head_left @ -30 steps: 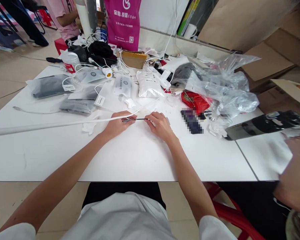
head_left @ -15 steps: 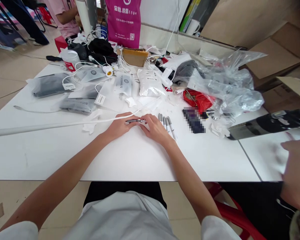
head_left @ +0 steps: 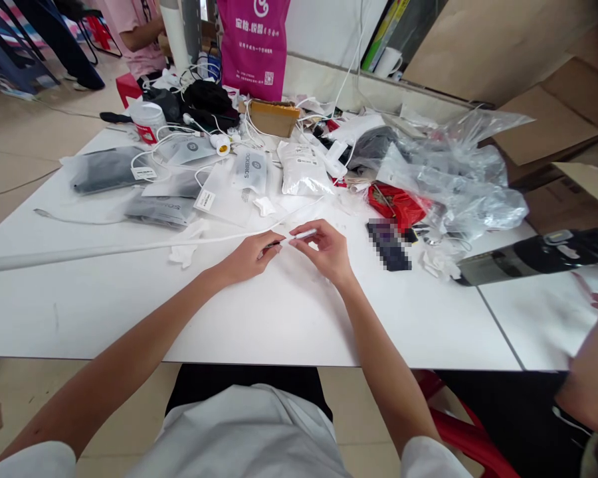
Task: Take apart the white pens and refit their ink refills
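My right hand (head_left: 327,249) pinches a slim white marker pen (head_left: 306,234) between thumb and fingers, just above the white table (head_left: 279,312). My left hand (head_left: 249,257) is closed beside it, its thumb and fingers on a slim, dark, pen-like piece (head_left: 272,244) that is mostly hidden. The fingertips of both hands are close together, and I cannot tell whether the two pieces join. Of the loose pens that lay near my right hand, none shows plainly; the hand and wrist cover that spot.
A white cable (head_left: 129,247) runs behind my left hand. Beyond lie packaged pouches (head_left: 162,207), a white packet (head_left: 303,169), a red bag (head_left: 401,206) and crumpled clear plastic (head_left: 458,179). At right are a blurred-out phone (head_left: 389,244), a dark cylinder (head_left: 538,255) and another person's arm (head_left: 591,372).
My right hand has shifted right and turned, now pinching a white pen. Both hands were together on one grey-and-white pen before. The other person's hand at right has moved.
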### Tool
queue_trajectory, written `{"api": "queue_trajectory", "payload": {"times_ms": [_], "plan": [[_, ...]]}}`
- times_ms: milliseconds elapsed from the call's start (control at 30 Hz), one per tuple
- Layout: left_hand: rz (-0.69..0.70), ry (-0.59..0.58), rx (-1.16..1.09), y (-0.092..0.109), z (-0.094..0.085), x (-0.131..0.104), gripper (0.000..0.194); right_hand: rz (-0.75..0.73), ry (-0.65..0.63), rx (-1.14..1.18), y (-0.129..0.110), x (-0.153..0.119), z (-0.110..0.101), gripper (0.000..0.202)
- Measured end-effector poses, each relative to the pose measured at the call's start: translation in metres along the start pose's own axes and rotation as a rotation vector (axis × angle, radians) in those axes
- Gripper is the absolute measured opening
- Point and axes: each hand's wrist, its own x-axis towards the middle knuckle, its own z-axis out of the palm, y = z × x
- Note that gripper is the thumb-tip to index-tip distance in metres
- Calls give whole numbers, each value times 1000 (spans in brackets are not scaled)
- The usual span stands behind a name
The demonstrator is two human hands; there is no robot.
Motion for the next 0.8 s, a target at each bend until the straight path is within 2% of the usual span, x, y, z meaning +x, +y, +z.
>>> {"api": "queue_trajectory", "payload": {"times_ms": [133,267,367,533,667,733,800], "plan": [[-102,57,-137,5,0,1,40,39,153,188,-1,5,-3,41],[-253,116,-329,10,0,2,45,25,277,239,6,9,-5,35],[-337,143,-541,15,2,4,50,48,294,291,9,10,-2,34],[-414,149,-784,18,7,6,50,117,231,287,9,3,15,41],[-427,188,-736,12,8,7,46,149,177,289,21,-1,27,44],[-415,215,-657,8,7,6,45,160,231,308,27,5,24,44],[-375,219,-508,6,6,5,43,155,310,351,27,12,12,41]]}}
